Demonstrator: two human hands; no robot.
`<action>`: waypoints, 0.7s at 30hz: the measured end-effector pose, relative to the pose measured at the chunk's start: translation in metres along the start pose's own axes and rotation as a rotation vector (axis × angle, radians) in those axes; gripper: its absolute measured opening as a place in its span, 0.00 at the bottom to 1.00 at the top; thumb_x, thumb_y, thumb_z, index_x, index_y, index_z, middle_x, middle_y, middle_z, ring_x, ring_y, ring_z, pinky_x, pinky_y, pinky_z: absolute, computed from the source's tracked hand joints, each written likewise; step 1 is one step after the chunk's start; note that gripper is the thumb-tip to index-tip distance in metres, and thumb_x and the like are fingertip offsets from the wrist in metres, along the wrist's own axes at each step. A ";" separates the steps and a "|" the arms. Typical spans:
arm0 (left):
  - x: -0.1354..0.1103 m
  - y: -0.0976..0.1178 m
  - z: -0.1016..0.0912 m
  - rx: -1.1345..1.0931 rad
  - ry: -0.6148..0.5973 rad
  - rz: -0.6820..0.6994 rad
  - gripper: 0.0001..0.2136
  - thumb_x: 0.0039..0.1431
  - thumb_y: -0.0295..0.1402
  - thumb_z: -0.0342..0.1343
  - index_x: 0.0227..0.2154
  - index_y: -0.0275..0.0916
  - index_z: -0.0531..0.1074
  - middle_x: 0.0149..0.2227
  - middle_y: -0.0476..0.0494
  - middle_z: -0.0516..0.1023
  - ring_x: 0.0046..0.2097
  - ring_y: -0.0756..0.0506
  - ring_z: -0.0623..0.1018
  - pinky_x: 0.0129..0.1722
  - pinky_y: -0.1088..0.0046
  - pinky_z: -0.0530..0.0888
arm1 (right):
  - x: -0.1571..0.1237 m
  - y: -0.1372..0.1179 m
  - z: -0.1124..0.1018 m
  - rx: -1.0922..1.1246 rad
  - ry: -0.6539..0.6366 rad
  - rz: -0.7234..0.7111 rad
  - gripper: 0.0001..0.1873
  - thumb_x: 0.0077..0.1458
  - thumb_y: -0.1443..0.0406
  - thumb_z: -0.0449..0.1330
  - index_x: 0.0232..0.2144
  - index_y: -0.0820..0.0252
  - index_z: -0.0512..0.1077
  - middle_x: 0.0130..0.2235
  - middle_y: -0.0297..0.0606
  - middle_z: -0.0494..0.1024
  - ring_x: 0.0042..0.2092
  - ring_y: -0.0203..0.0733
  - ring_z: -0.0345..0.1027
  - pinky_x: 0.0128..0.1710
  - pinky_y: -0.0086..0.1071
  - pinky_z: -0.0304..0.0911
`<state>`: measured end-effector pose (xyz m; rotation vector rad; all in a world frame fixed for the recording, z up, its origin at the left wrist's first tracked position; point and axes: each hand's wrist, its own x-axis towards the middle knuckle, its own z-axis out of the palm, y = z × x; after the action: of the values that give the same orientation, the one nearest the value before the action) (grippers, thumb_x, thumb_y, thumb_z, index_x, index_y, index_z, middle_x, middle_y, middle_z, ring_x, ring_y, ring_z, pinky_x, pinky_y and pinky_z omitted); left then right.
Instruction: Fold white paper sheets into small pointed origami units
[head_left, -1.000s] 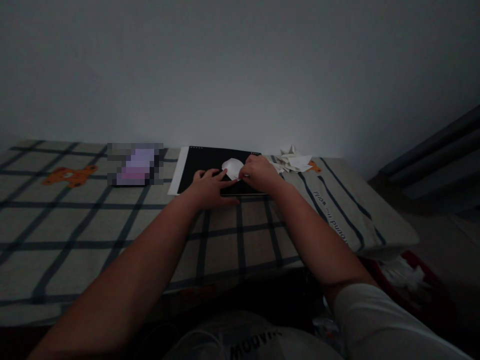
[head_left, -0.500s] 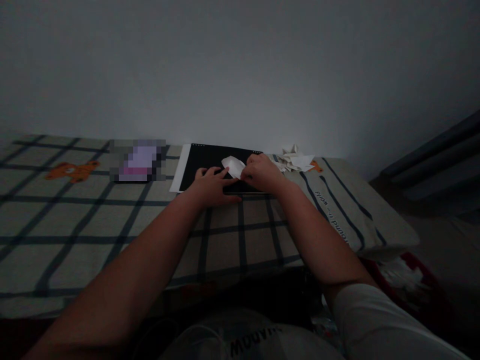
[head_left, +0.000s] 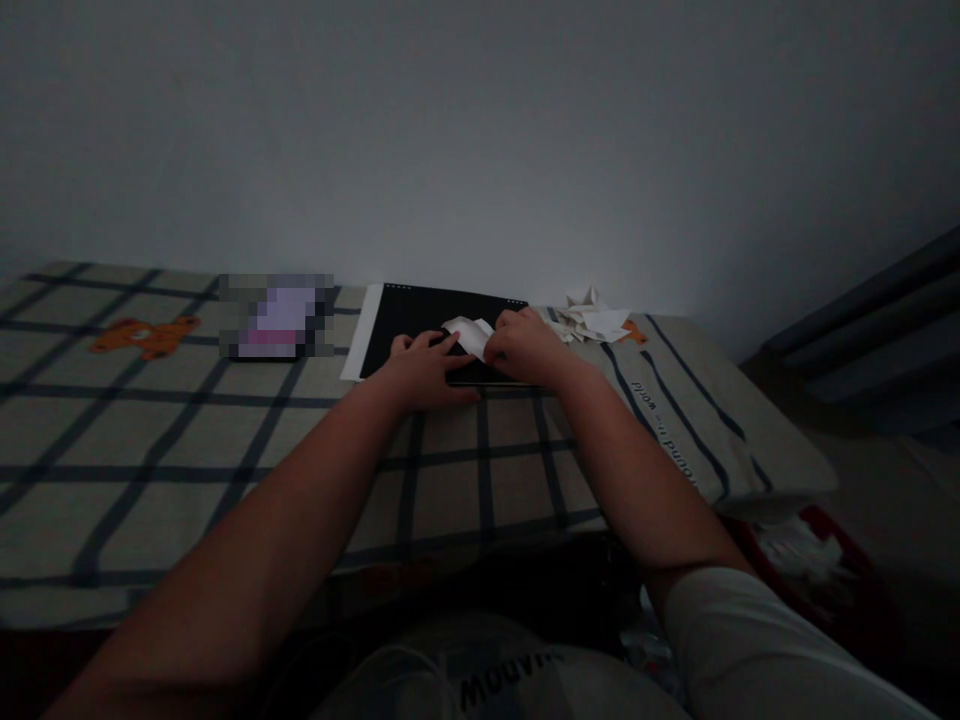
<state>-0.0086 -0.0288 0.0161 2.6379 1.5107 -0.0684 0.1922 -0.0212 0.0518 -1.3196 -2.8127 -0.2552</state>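
A small white paper piece [head_left: 466,331] lies on a black board [head_left: 420,312] at the far edge of a checked cloth [head_left: 225,430]. My right hand [head_left: 525,345] pinches the paper's right side and bends it over. My left hand [head_left: 424,367] lies flat on the board with its fingers spread, the fingertips touching the paper's left edge.
A heap of folded white paper pieces [head_left: 589,318] sits just right of the board. A blurred purple object [head_left: 276,318] lies to the left. An orange bear print [head_left: 146,334] marks the cloth. A red container with white scraps [head_left: 806,555] stands below the table's right edge.
The paper piece has gone from a raised rounded shape to a lower, flatter folded one as my right hand pressed it down. The left hand stayed in place.
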 end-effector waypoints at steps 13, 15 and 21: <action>0.000 -0.006 0.003 -0.095 0.096 -0.061 0.41 0.57 0.61 0.50 0.69 0.48 0.54 0.69 0.34 0.60 0.68 0.29 0.59 0.62 0.44 0.54 | 0.000 -0.001 0.001 -0.017 -0.008 -0.019 0.14 0.61 0.69 0.56 0.38 0.57 0.83 0.40 0.47 0.78 0.46 0.49 0.64 0.45 0.39 0.49; 0.001 -0.008 0.004 -0.096 0.073 -0.034 0.40 0.57 0.61 0.50 0.69 0.50 0.55 0.71 0.39 0.57 0.69 0.28 0.55 0.62 0.43 0.53 | 0.000 -0.001 0.000 -0.026 -0.021 -0.029 0.15 0.61 0.69 0.55 0.38 0.56 0.83 0.40 0.47 0.78 0.46 0.49 0.64 0.45 0.39 0.48; 0.000 -0.007 0.003 -0.094 0.057 -0.025 0.38 0.58 0.62 0.48 0.68 0.51 0.57 0.72 0.43 0.55 0.70 0.29 0.54 0.62 0.43 0.51 | 0.000 -0.002 -0.001 -0.040 -0.035 -0.042 0.15 0.60 0.69 0.56 0.39 0.56 0.83 0.40 0.47 0.79 0.46 0.48 0.64 0.45 0.39 0.47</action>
<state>-0.0143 -0.0252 0.0127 2.5691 1.5250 0.0752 0.1905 -0.0224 0.0527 -1.2861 -2.8818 -0.2930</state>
